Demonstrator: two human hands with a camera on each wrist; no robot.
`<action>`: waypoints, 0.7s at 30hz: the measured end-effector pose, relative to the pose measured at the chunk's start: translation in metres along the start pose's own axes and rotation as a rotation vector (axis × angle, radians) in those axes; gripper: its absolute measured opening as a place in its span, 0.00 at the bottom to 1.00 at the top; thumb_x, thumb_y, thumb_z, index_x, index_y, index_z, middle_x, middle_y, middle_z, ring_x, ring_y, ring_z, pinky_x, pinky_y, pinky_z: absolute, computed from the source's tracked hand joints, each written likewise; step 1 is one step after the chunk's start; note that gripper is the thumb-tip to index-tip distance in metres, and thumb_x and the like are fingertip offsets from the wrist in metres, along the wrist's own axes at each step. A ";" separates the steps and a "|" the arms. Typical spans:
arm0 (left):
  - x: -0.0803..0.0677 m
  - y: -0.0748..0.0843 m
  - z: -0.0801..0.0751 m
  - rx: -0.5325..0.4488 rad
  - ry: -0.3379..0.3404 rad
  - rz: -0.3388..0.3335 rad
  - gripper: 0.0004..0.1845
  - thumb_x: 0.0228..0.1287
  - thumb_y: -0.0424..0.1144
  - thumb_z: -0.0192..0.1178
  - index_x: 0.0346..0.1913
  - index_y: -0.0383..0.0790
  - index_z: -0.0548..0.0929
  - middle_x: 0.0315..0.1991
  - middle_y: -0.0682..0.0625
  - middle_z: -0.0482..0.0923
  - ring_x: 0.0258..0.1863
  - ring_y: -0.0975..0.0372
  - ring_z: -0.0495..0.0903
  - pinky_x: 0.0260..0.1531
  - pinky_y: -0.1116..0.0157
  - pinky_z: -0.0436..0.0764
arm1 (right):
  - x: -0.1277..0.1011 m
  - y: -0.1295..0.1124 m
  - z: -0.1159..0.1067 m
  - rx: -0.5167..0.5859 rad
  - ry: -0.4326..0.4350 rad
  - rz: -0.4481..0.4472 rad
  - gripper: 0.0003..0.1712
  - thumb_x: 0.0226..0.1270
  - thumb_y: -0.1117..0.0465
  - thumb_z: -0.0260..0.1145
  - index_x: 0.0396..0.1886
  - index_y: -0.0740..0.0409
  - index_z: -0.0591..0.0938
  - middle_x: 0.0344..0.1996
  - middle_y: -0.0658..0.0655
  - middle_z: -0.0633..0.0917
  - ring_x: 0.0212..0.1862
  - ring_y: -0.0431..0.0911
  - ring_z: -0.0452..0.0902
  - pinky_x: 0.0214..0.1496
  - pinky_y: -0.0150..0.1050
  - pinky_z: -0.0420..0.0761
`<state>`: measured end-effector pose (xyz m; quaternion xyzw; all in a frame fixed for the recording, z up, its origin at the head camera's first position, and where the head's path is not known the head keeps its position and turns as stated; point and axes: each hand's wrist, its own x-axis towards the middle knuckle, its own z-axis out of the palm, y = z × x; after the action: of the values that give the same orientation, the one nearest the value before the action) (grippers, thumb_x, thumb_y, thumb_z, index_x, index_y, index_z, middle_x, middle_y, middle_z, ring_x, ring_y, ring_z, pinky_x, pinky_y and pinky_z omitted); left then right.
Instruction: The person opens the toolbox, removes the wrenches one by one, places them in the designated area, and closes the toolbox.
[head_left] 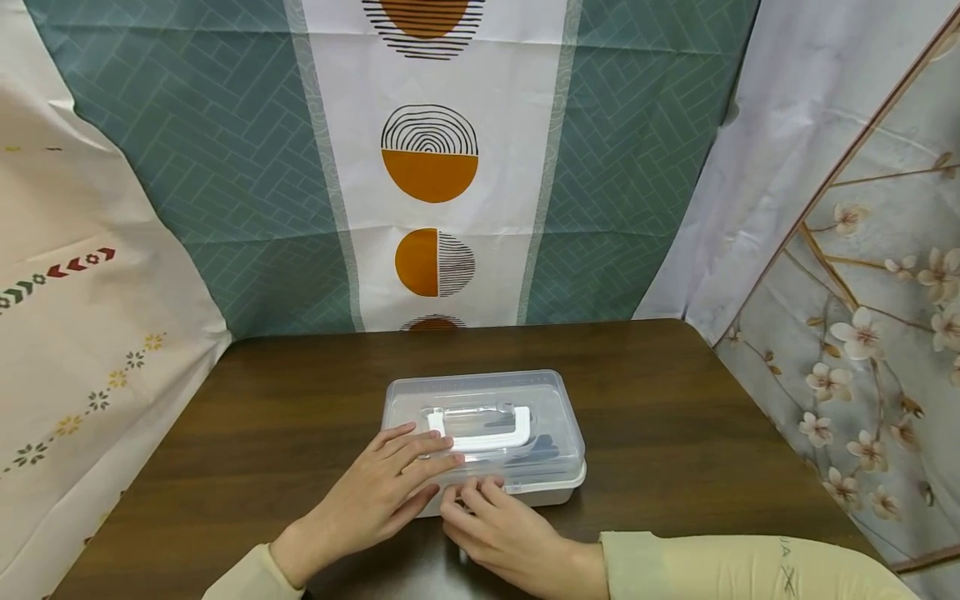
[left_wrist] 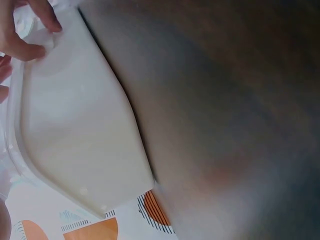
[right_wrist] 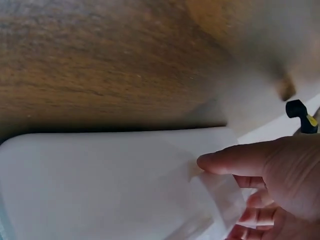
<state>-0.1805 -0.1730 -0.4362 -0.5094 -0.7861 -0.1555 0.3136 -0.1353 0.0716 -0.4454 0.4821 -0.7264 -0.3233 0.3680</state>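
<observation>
A clear rectangular plastic storage box [head_left: 483, 437] with a see-through lid and a white folding handle [head_left: 486, 432] sits on the dark brown wooden table [head_left: 675, 417], about midway between its left and right edges and nearer the front edge than the back.

The left hand [head_left: 382, 492] lies flat on the lid at the box's near left corner, fingers straight and spread, holding nothing.

The right hand [head_left: 502, 533] is at the box's near edge, just beside the left hand, with its fingertips [right_wrist: 210, 162] curled onto a small clear latch tab [right_wrist: 220, 192] at the rim.

Both arms wear pale cream sleeves [head_left: 750, 567]. Patterned curtains [head_left: 427, 167] hang along the back edge and both sides of the table.
</observation>
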 end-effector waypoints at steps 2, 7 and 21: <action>0.001 0.000 0.001 -0.002 -0.005 -0.003 0.21 0.83 0.47 0.49 0.73 0.52 0.76 0.67 0.53 0.77 0.65 0.59 0.76 0.72 0.51 0.65 | -0.001 0.000 0.002 -0.007 -0.004 0.000 0.16 0.78 0.58 0.45 0.51 0.56 0.78 0.51 0.55 0.75 0.42 0.50 0.71 0.43 0.40 0.74; 0.000 -0.001 0.002 0.006 -0.006 -0.006 0.21 0.84 0.47 0.48 0.73 0.53 0.76 0.67 0.54 0.77 0.65 0.59 0.76 0.71 0.51 0.65 | -0.002 -0.002 0.005 -0.018 -0.004 -0.009 0.16 0.79 0.57 0.46 0.53 0.55 0.78 0.52 0.55 0.74 0.43 0.50 0.71 0.43 0.39 0.73; 0.000 0.000 0.001 0.005 0.000 -0.008 0.21 0.84 0.47 0.48 0.73 0.53 0.76 0.67 0.54 0.77 0.65 0.59 0.77 0.71 0.51 0.65 | 0.002 -0.006 0.003 -0.028 -0.005 0.000 0.22 0.79 0.56 0.45 0.60 0.57 0.79 0.52 0.56 0.76 0.45 0.50 0.73 0.41 0.38 0.72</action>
<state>-0.1812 -0.1727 -0.4373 -0.5055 -0.7885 -0.1548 0.3144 -0.1357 0.0686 -0.4515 0.4761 -0.7226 -0.3347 0.3731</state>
